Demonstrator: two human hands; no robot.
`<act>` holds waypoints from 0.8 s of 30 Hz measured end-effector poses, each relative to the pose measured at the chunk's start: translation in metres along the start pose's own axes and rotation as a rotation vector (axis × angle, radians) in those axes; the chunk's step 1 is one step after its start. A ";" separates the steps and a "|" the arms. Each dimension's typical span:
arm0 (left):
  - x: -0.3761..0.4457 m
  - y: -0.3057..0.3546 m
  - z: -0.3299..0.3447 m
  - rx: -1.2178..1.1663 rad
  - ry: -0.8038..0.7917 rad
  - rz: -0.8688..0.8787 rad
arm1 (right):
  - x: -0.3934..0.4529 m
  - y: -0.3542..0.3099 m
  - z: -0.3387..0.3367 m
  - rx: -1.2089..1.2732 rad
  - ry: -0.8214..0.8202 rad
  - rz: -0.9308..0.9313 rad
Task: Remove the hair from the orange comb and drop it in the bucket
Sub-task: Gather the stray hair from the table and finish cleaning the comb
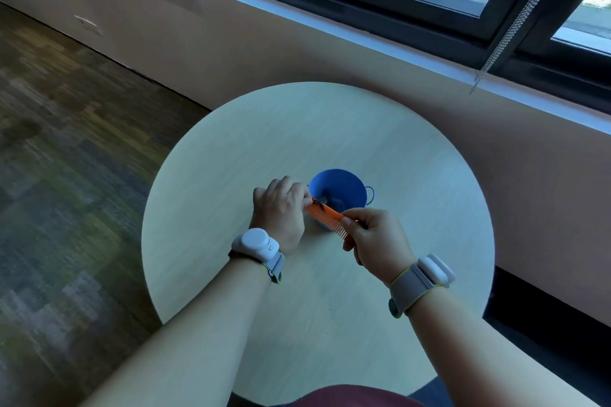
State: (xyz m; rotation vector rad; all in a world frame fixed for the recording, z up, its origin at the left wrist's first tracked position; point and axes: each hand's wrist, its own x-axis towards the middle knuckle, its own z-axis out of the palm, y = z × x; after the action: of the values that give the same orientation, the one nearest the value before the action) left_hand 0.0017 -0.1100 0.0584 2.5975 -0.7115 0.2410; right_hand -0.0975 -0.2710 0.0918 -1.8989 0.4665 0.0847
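An orange comb (pixel 325 215) hangs just over the near rim of a small blue bucket (pixel 344 190) on a round pale table (pixel 231 175). My right hand (pixel 373 241) grips the comb's near end between thumb and fingers. My left hand (pixel 281 208) is at the comb's far end, its fingertips pinching a dark tuft of hair (pixel 319 202) caught in the teeth. Something dark and small lies inside the bucket; I cannot tell what it is.
The bucket has a small handle (pixel 370 192) on its right side. A wall and window sill run behind the table. Carpeted floor lies to the left. Both wrists wear grey bands with white devices.
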 end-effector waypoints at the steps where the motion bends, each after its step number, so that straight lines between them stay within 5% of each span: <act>1: 0.001 0.000 0.000 0.007 -0.058 -0.006 | 0.000 0.002 0.001 -0.028 0.028 0.006; 7: 0.008 0.002 -0.005 0.025 -0.199 -0.046 | -0.005 0.000 0.010 -0.084 0.062 0.023; 10: 0.005 0.000 -0.007 0.012 -0.185 -0.027 | 0.001 -0.013 0.003 -0.015 -0.184 0.143; 13: -0.002 0.011 -0.005 -0.056 -0.164 0.044 | 0.007 -0.025 -0.004 -0.311 -0.328 0.096; 17: -0.001 0.020 -0.005 -0.073 -0.099 0.121 | 0.006 -0.025 0.010 -0.165 -0.199 0.097; 24: 0.011 -0.002 -0.019 -0.090 -0.141 0.246 | 0.019 -0.017 0.005 -0.272 -0.061 -0.042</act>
State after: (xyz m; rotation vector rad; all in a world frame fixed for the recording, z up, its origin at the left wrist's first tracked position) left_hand 0.0106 -0.1049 0.0779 2.4572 -1.0681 0.0973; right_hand -0.0729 -0.2664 0.0997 -2.1650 0.3880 0.1861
